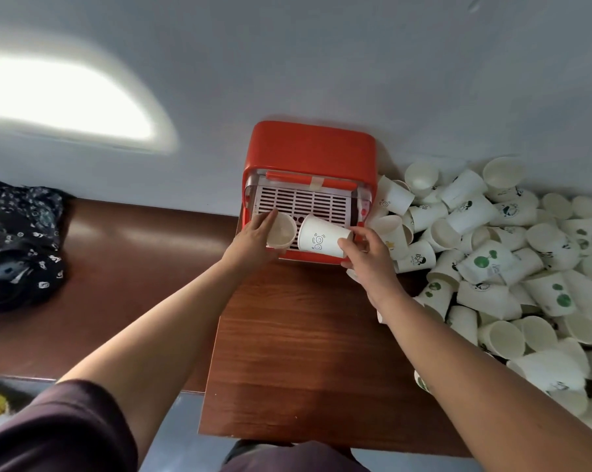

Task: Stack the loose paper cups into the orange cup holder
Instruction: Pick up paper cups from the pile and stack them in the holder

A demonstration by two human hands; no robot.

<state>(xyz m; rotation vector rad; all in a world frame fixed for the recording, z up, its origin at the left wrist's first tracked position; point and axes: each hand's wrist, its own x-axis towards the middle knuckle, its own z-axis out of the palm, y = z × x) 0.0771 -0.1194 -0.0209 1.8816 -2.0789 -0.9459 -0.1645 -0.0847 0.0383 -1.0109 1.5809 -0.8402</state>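
1. Far left: a dark patterned cloth [18, 240] lies bunched on a brown bench [124, 267], near the bench's far edge and against the wall [322, 63].

2. Centre: a wood-grain table [305, 352] adjoins the bench. The orange cup holder [308, 148] stands at the table's far edge, touching the wall. Its white slotted grid [301, 201] faces the camera.

3. Left hand [253, 240]: positioned at the left front corner of the cup holder. It grips a plain cup [281, 230] from the left side and from below, with the fingers lying along the cup wall. The cup lies tilted, with its open mouth toward the camera, directly in front of the left part of the grid.

4. Right hand [366, 253]: positioned at the right front corner of the cup holder. Thumb and fingers pinch the base end of a printed cup [322, 238]. This cup lies on its side, mouth pointing left toward the plain cup. The two cups are just beside each other; contact between them cannot be confirmed.

5. Right: a pile of loose paper cups [509, 267] covers the table from the far edge to the near right edge. The pile touches the right side of the cup holder. Some cups carry green or black prints.
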